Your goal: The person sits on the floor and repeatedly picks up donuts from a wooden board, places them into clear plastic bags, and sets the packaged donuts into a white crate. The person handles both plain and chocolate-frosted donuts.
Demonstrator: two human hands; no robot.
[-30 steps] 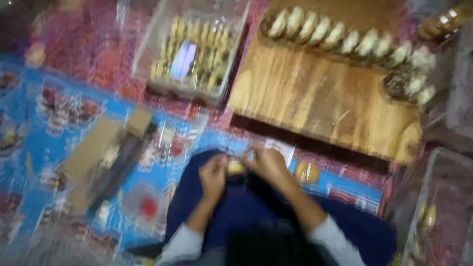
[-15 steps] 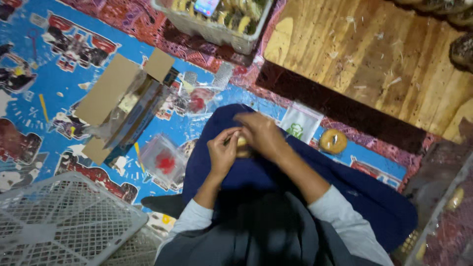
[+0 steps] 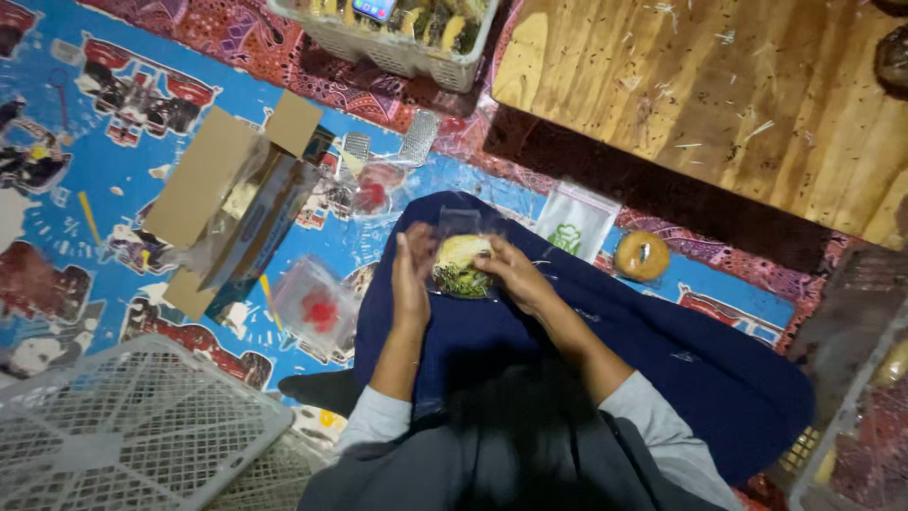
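Head view, bagged pastry (image 3: 462, 265) (seemingly) between hands (image 3: 463, 274)

Clear bag (image 3: 462, 248) in hands, open cardboard box (image 3: 219, 203) left, white pouch (image 3: 575, 222) right

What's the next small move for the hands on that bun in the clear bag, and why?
Probably push the bun fully down into the clear bag. The right hand grips the bun's side, the left hand steadies the opposite edge, and empty bag film shows above the bun, so it looks only partly seated. Whether the bag mouth is open cannot be told.
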